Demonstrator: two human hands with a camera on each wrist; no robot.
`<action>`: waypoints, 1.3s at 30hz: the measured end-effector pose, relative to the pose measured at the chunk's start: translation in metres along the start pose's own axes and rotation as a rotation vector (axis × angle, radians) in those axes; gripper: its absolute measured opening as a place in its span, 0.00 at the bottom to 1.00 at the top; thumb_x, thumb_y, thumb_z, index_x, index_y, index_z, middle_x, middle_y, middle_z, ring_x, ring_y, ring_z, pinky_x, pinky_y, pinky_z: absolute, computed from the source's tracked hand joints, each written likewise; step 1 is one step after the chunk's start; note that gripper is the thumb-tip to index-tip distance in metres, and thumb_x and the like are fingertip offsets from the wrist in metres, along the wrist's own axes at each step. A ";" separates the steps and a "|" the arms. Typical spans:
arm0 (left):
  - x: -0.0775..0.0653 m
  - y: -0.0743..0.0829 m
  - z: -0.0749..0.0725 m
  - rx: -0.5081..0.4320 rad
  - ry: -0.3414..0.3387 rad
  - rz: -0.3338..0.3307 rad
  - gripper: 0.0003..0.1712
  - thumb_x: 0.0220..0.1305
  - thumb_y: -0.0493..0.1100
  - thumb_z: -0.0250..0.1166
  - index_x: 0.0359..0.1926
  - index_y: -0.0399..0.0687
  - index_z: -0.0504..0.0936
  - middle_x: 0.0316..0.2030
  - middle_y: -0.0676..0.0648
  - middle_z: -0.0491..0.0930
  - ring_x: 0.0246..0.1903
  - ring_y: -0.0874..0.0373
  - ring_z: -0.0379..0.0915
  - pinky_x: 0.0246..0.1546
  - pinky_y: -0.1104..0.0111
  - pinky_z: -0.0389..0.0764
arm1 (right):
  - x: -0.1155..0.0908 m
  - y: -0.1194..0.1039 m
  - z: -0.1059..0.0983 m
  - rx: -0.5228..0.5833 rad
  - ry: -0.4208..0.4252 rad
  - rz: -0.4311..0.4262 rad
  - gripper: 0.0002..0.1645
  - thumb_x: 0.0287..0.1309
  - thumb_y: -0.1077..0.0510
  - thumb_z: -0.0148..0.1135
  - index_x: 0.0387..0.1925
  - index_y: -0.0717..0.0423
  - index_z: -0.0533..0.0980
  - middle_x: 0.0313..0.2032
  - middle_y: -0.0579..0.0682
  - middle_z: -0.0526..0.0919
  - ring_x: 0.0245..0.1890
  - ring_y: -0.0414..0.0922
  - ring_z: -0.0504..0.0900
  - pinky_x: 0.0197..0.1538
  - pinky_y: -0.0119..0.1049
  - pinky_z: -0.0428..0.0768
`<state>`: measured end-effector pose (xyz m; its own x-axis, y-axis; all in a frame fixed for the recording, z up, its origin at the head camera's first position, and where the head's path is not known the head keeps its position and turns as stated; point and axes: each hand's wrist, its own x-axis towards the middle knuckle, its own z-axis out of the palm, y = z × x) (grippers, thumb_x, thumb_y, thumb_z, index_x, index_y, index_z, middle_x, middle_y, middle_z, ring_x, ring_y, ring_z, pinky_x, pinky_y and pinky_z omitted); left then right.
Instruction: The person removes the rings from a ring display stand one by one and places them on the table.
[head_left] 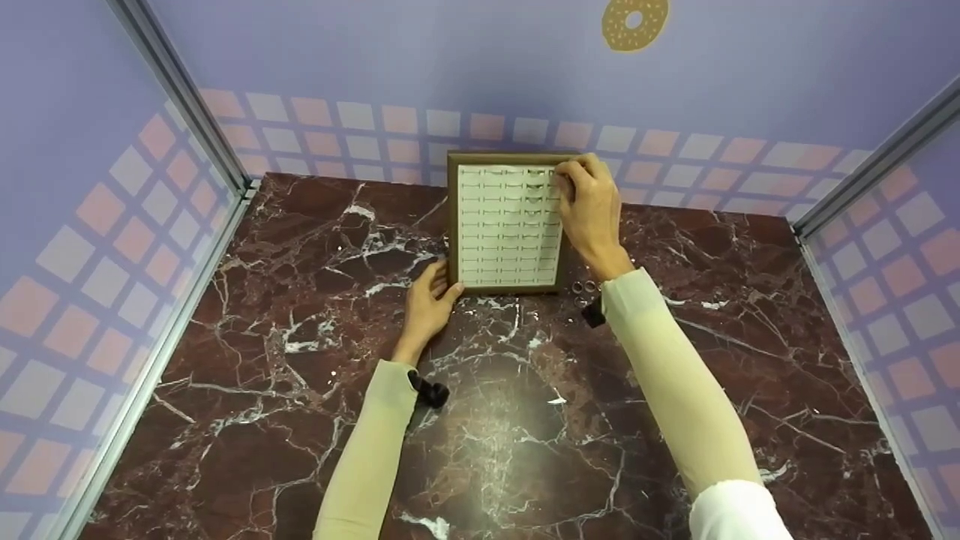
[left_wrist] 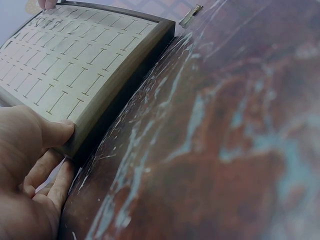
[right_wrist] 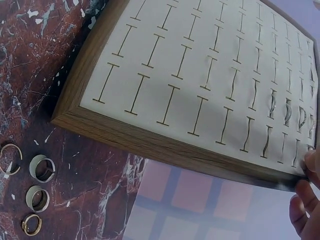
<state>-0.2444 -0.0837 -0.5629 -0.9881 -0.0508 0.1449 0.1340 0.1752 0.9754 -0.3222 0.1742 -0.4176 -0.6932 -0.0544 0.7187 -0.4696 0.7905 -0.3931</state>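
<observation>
A wood-framed ring display board (head_left: 506, 255) with a white slotted pad leans up near the back wall. My left hand (head_left: 429, 304) grips its lower left corner, thumb on the front of the frame and fingers at the side and behind. At the upper right corner, my right hand (head_left: 592, 199) pinches what looks like a small ring against the last slot column; the fingertips mostly hide it. Several silvery rings (right_wrist: 288, 111) sit in the slots of the neighbouring column near the top. Lower slots hold none.
Several loose rings (right_wrist: 39, 198) lie on the dark red marble tabletop (head_left: 480, 450), right of the board and below the right wrist. A small shiny piece (left_wrist: 191, 16) lies by the board's far left side. Tiled panels (head_left: 360, 124) enclose the back and sides.
</observation>
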 end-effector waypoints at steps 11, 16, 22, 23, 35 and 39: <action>0.000 0.000 -0.001 0.013 -0.003 -0.008 0.30 0.71 0.31 0.69 0.72 0.32 0.74 0.66 0.30 0.78 0.68 0.37 0.77 0.73 0.55 0.79 | -0.005 -0.002 -0.006 0.013 0.003 -0.014 0.06 0.73 0.64 0.64 0.42 0.61 0.86 0.44 0.55 0.86 0.45 0.55 0.85 0.51 0.47 0.88; 0.000 0.002 -0.001 0.030 -0.005 -0.028 0.31 0.72 0.32 0.69 0.73 0.33 0.73 0.67 0.31 0.78 0.68 0.39 0.76 0.73 0.57 0.78 | -0.010 -0.001 -0.011 0.017 0.014 -0.034 0.06 0.73 0.63 0.65 0.41 0.61 0.86 0.43 0.56 0.86 0.43 0.54 0.85 0.48 0.46 0.88; 0.000 0.002 0.000 0.032 -0.005 -0.030 0.31 0.72 0.31 0.68 0.73 0.32 0.73 0.67 0.30 0.77 0.69 0.38 0.76 0.74 0.57 0.78 | -0.018 0.001 -0.021 0.026 0.000 -0.039 0.05 0.71 0.64 0.66 0.41 0.61 0.87 0.44 0.54 0.87 0.45 0.54 0.86 0.50 0.45 0.89; 0.000 0.002 0.000 0.031 -0.003 -0.029 0.31 0.72 0.31 0.69 0.73 0.32 0.73 0.67 0.30 0.77 0.69 0.38 0.75 0.74 0.56 0.78 | -0.020 0.001 -0.022 0.027 -0.005 -0.041 0.05 0.71 0.64 0.66 0.41 0.61 0.87 0.44 0.54 0.87 0.46 0.54 0.86 0.51 0.45 0.89; 0.000 0.001 -0.001 0.021 -0.003 -0.004 0.31 0.71 0.31 0.69 0.72 0.32 0.74 0.66 0.29 0.78 0.68 0.37 0.76 0.73 0.55 0.79 | -0.039 0.011 -0.034 0.043 -0.028 -0.083 0.04 0.70 0.64 0.69 0.38 0.58 0.88 0.43 0.54 0.88 0.45 0.54 0.86 0.50 0.48 0.88; -0.001 0.001 -0.001 0.033 -0.008 -0.010 0.31 0.72 0.32 0.69 0.73 0.33 0.73 0.66 0.30 0.78 0.68 0.38 0.76 0.73 0.56 0.79 | -0.045 0.014 -0.038 0.042 -0.045 -0.085 0.04 0.70 0.65 0.68 0.39 0.60 0.88 0.43 0.55 0.87 0.43 0.54 0.86 0.48 0.48 0.87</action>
<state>-0.2432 -0.0842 -0.5619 -0.9899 -0.0451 0.1341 0.1220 0.2072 0.9707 -0.2774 0.2111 -0.4336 -0.6736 -0.1486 0.7240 -0.5497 0.7555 -0.3563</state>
